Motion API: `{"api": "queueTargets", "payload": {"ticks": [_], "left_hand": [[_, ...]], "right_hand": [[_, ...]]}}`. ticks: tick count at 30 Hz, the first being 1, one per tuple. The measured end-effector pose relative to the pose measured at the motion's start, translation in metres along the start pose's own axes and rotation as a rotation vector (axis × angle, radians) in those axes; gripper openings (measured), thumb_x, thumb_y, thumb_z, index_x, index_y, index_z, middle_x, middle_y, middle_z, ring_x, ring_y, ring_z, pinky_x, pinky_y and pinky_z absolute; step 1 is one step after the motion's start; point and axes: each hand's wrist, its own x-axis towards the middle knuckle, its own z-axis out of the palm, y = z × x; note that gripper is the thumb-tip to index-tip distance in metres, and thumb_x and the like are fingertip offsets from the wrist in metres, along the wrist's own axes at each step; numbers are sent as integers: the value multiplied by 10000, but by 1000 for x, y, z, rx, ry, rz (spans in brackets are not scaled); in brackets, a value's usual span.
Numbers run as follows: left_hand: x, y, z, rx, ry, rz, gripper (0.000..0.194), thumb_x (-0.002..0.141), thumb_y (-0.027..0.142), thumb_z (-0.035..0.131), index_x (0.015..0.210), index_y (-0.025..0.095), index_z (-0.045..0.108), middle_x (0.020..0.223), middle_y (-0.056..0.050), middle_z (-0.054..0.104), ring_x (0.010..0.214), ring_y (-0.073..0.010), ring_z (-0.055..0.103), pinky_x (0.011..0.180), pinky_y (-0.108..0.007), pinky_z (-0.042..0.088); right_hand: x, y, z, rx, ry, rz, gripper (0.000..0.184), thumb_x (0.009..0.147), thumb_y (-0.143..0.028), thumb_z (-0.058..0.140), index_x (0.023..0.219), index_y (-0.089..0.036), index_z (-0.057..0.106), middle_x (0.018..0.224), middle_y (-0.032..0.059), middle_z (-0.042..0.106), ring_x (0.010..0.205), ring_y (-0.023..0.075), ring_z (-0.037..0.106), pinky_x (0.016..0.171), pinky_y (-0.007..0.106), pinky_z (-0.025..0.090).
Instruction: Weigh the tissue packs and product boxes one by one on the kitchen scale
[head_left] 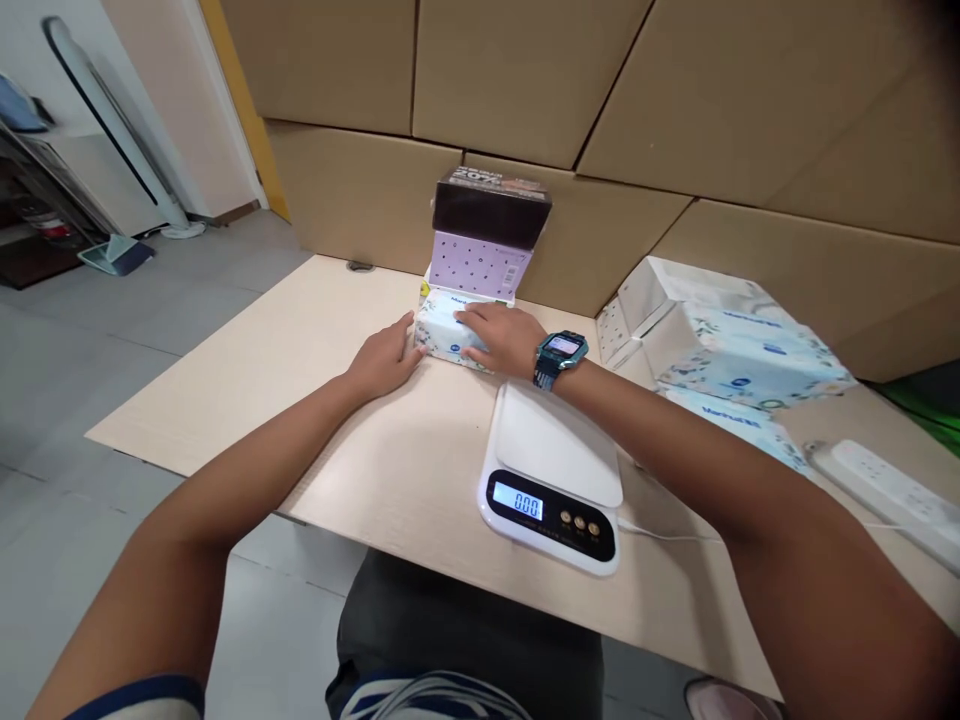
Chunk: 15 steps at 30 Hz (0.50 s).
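Note:
A white-and-blue pack of tissues with a floral print lies on the table against the purple box. My right hand, with a watch on its wrist, is on the pack, fingers over its top and thumb on the front side. At the pack's left end is my left hand, its fingers stretched out and resting on edge along that end. Behind the pack stands a purple patterned box, topped by a dark box. Nearer to me, a white digital scale reads 0.00 with nothing on it.
More tissue packs are stacked at the right. A white power strip lies beyond them, and a thin cable runs from the scale. Large cardboard boxes form a wall behind the table. A dustpan stands on the floor, far left.

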Motion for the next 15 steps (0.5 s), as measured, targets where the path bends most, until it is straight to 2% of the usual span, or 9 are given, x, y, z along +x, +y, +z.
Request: {"api": "queueTargets", "payload": {"ticks": [2,6,9,11,12,13,15], "left_hand": [[-1,-3,2,6,16,-16,836,1049,529,471,1739,76,342,1792,-240,465,1647,-425,504,1347,-607,434],[1,-8,3,0,-3,13,770,1043,543,498,1705,157,439,1719,-163,589,1564,-378,605,1322,-553,489],[4,-11,4,-3,32,12,773,1045,588,501,1678,145,464,1709,-181,587,1578,-367,590,1347,-546,474],[3,-11,2,1,102,5,829,1057,651,480,1673,99,425,1767,-239,481,1640,-386,516,1377,-573,439],[2,-10,-1,7,152,11,857,1065,681,468,1670,79,400,1805,-265,394,1681,-399,454,1395,-591,410],[-1,-8,-5,15,212,27,880,1069,709,466,1667,69,375,1845,-278,279,1730,-414,362,1417,-608,368],[-6,-1,-20,42,352,98,930,1049,750,525,1663,77,340,1894,-260,6,1800,-459,84,1467,-645,225]], "right_hand": [[4,6,1,2,-2,3,558,1034,-313,597,1563,-134,587,1614,239,634,1414,392,646,1073,539,575],[10,11,2,18,-1,-8,580,1029,-307,615,1579,-130,584,1632,236,627,1467,388,622,1156,571,553],[1,7,0,10,24,8,633,1035,-294,623,1637,-115,539,1717,244,547,1630,409,482,1318,668,393],[-22,2,-7,-15,86,-14,651,1044,-294,625,1663,-124,518,1761,236,498,1690,413,408,1368,719,288],[-40,0,-12,-35,136,-36,643,1055,-302,619,1667,-135,518,1769,225,493,1697,403,404,1378,720,273],[-63,-1,-19,-61,202,-56,621,1069,-317,610,1661,-149,528,1763,212,508,1692,387,421,1382,705,285],[-121,1,-33,-111,356,-44,567,1097,-364,588,1634,-182,563,1725,182,568,1663,348,477,1381,648,338]]}}
